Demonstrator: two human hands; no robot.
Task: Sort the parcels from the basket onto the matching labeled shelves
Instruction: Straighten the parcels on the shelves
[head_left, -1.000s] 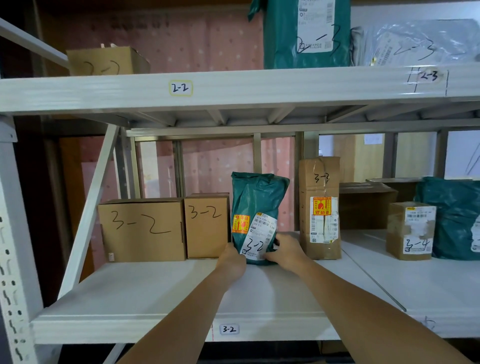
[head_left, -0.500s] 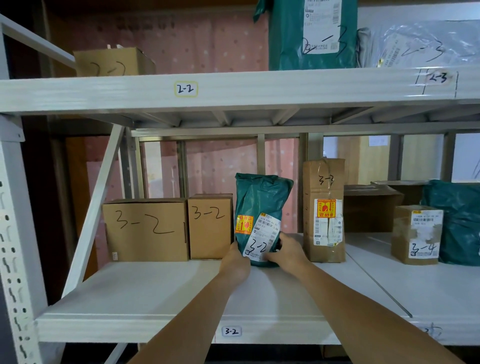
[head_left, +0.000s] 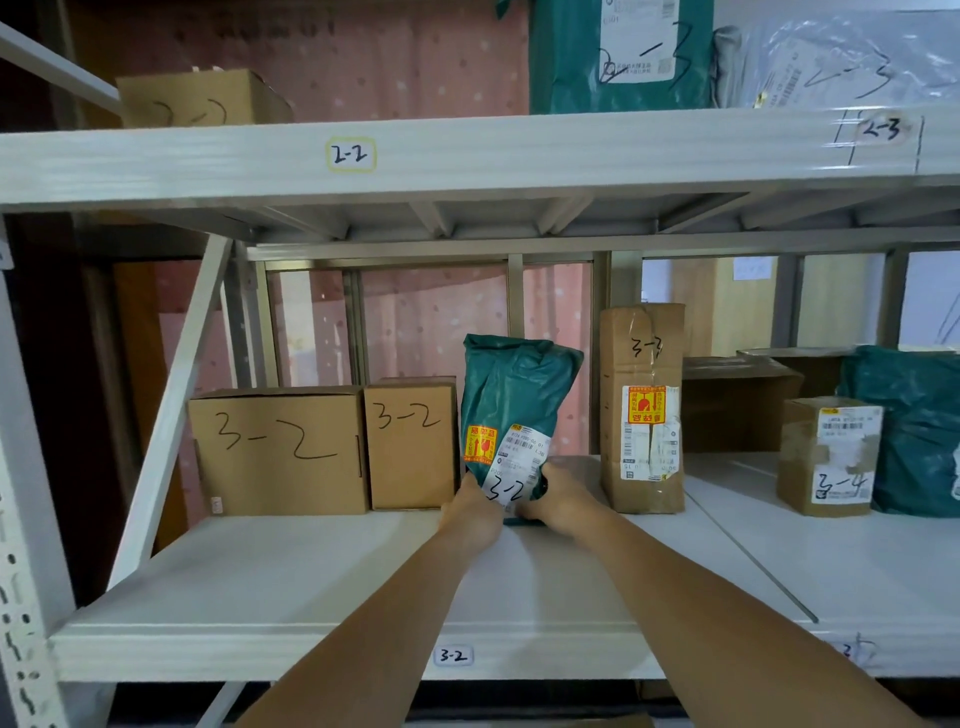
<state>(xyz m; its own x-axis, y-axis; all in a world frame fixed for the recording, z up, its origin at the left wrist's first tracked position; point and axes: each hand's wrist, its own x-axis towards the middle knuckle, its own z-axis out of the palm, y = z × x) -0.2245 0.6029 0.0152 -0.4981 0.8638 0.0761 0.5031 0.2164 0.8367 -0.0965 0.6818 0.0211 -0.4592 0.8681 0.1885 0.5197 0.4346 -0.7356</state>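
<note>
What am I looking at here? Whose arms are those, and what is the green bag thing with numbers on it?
A person wears a camera on their head, so you see their own arms reaching out. The left hand and right hand hold a green parcel bag by its bottom, standing on a white shelf. The bag says 3-2, like the shelf label. Left of it stand a big box and a small box, both marked 3-2. To the right is a tall box marked 3-3.

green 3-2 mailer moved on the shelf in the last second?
No. The green mailer keeps the same narrow gap to the small 3-2 box on its left; only the camera shifted.
</note>
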